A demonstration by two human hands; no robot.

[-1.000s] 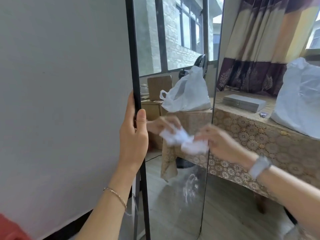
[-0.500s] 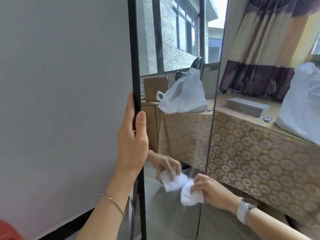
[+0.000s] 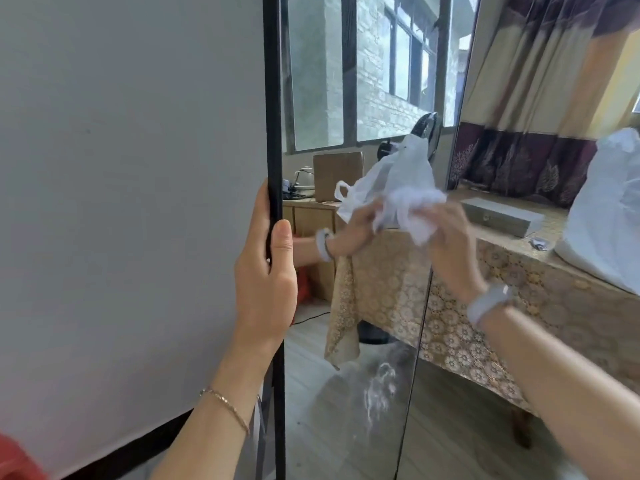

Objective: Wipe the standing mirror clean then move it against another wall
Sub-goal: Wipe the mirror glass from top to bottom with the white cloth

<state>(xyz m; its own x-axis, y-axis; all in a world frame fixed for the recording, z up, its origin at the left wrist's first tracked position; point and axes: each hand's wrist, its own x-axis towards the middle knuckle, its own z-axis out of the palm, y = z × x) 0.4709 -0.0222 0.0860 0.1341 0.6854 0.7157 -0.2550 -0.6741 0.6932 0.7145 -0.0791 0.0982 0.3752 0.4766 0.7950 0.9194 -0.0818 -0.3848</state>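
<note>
The standing mirror point(image 3: 349, 393) rises in front of me with a thin black frame, next to a pale wall. My left hand point(image 3: 265, 271) is wrapped around its left frame edge at mid height. My right hand point(image 3: 450, 247) presses a crumpled white tissue point(image 3: 417, 216) against the glass near the mirror's right edge, blurred by motion. The glass reflects that hand and tissue, a window and a table. A whitish smear point(image 3: 379, 389) shows low on the glass.
A table with a gold patterned cloth point(image 3: 554, 323) stands right of the mirror, carrying a grey flat box point(image 3: 502, 216) and a white plastic bag point(image 3: 609, 209). Brown and cream curtains point(image 3: 540, 98) hang behind it. Wooden floor lies below.
My right hand with the tissue has swept from low on the glass up to mid height. My left hand has kept its hold on the frame.
</note>
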